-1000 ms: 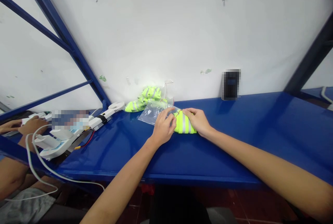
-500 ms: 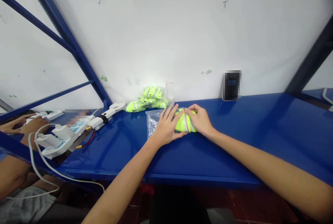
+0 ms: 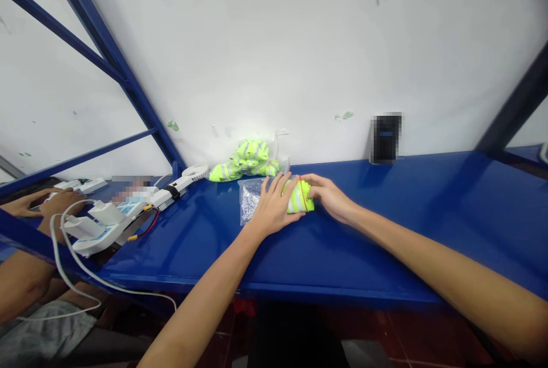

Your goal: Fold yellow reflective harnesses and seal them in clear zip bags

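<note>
A folded yellow-green bundle (image 3: 296, 199) with a silvery stripe and a red cord around it lies on the blue table. Spread over its left part, my left hand (image 3: 276, 203) presses it with fingers apart. At its right end my right hand (image 3: 329, 197) pinches the bundle's edge, fingers curled. A clear plastic bag (image 3: 249, 199) lies flat, partly under my left hand. Behind, against the wall, is a transparent bag of more yellow-green reflective pieces (image 3: 250, 154).
White power strips (image 3: 96, 237) with plugs and cables lie at the left, beside a small white fan (image 3: 195, 172). A dark blurred object (image 3: 385, 138) leans on the wall. Another person's hands (image 3: 62, 202) are at the far left, beyond the blue frame (image 3: 141, 102).
My right hand has shifted to the bundle's right end, and the red cord now sits nearer that end. Less of the bundle shows to the right of the cord. The view has shifted slightly.
</note>
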Action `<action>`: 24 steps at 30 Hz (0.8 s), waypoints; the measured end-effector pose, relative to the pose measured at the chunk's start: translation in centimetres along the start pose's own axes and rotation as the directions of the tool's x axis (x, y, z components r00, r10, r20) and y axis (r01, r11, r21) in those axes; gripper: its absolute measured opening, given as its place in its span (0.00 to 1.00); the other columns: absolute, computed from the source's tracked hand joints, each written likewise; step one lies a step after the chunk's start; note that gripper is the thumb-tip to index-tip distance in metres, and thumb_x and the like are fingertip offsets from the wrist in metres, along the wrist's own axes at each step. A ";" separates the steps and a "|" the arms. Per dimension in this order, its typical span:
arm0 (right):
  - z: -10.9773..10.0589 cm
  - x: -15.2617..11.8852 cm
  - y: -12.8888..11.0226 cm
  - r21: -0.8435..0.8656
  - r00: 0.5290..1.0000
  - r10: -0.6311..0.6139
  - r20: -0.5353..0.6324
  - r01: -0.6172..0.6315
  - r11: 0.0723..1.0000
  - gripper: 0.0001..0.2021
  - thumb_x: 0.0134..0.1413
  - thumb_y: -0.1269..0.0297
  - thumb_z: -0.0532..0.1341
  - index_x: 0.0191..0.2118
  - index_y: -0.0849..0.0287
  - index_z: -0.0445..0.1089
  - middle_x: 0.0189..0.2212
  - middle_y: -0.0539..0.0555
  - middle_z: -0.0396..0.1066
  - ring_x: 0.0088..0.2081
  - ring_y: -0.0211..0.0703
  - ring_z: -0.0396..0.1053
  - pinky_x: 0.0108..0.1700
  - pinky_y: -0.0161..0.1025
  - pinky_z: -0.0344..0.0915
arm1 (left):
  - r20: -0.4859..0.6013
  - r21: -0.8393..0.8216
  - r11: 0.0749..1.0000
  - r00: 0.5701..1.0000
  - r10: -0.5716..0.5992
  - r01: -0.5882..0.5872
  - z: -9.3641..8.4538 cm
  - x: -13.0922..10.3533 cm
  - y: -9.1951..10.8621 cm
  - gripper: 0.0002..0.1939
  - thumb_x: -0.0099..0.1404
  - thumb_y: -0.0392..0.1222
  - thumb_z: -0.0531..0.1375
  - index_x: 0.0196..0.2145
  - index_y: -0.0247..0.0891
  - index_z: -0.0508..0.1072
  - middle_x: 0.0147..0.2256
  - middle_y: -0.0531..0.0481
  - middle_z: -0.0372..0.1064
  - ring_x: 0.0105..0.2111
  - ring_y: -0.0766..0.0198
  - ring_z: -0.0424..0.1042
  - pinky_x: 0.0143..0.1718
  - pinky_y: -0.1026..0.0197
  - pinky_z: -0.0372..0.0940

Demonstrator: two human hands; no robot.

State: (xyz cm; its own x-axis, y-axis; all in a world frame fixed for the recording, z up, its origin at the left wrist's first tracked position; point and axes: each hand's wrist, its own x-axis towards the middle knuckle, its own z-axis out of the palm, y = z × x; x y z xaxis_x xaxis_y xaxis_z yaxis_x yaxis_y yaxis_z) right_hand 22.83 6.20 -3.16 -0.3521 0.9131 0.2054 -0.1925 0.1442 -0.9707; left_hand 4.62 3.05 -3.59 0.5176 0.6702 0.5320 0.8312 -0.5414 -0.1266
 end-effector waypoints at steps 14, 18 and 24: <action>0.4 -0.7 -0.7 0.205 0.980 0.173 0.101 -0.191 0.960 0.13 0.44 0.69 0.62 0.39 0.60 0.76 0.35 0.57 0.76 0.39 0.46 0.73 0.46 0.44 0.69 | -0.004 -0.211 0.977 1.000 0.012 -0.012 -1.2 0.3 -0.4 0.28 0.62 0.48 0.59 0.58 0.40 0.60 0.57 0.40 0.62 0.58 0.50 0.60 0.61 0.44 0.48; 0.7 -1.1 -0.9 0.159 0.972 0.166 0.167 -0.192 0.968 0.10 0.47 0.65 0.61 0.37 0.61 0.75 0.34 0.55 0.75 0.35 0.42 0.71 0.43 0.40 0.67 | 0.079 -0.270 0.962 0.995 0.061 -0.037 -2.2 0.7 -1.0 0.26 0.62 0.49 0.59 0.56 0.42 0.62 0.55 0.43 0.65 0.54 0.52 0.64 0.56 0.49 0.56; 1.5 -1.3 -0.2 0.004 0.963 0.110 0.247 -0.114 0.993 0.08 0.46 0.62 0.64 0.26 0.62 0.71 0.21 0.48 0.67 0.25 0.35 0.61 0.31 0.35 0.58 | 0.169 -0.302 0.953 0.982 0.084 -0.030 -2.7 1.2 0.3 0.34 0.59 0.53 0.62 0.60 0.42 0.59 0.54 0.42 0.65 0.53 0.49 0.65 0.55 0.45 0.58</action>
State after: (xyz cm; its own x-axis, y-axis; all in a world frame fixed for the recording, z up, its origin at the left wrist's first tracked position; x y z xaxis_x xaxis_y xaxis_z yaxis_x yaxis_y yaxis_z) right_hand 21.92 4.41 -3.05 -0.5860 0.8010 0.1222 -0.1550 0.0373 -0.9872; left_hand 4.93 2.28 -0.75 0.6127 0.6984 0.3701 0.7151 -0.6892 0.1167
